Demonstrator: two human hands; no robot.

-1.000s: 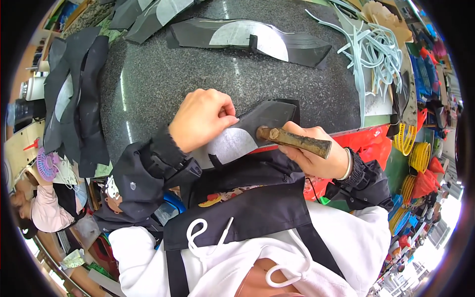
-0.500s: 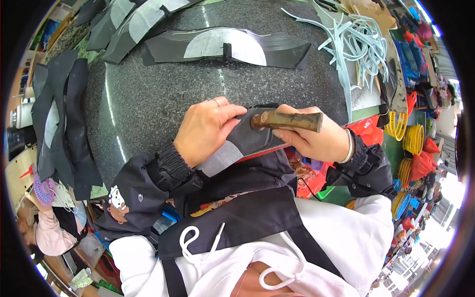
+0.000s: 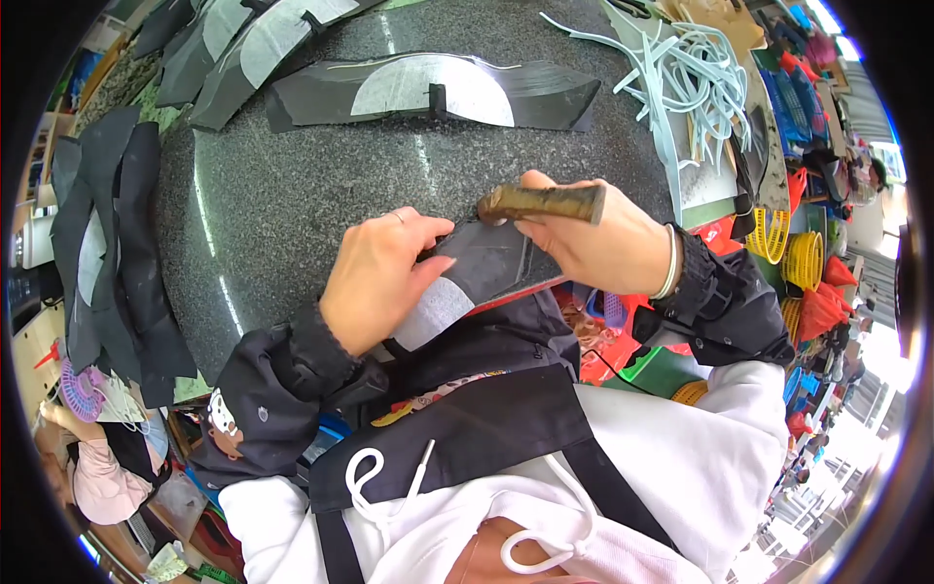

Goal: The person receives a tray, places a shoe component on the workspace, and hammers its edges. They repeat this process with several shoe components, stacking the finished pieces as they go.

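A dark panel (image 3: 486,255) with a pale grey patch (image 3: 436,313) lies at the near edge of the dark speckled worktop (image 3: 292,204). My left hand (image 3: 381,268) grips its far left edge, fingers curled, with the thumb resting on top. In my right hand (image 3: 613,241) is a worn, brownish hammer (image 3: 540,202), its rounded end over the panel's far edge. The fingers wrap round the hammer from beneath, partly hidden by it. The panel's lower side is out of sight.
A similar panel (image 3: 433,92) with a pale half-round lies further back. More dark panels (image 3: 112,253) are stacked at the left and far left. Tangled light-blue strips (image 3: 705,83) sit at the far right. Yellow baskets (image 3: 803,259) and a seated person (image 3: 107,477) are beyond the worktop.
The hammer and my right hand have moved a little left and away from me. My left hand has shifted slightly left and down, and its thumb is further from the index finger.
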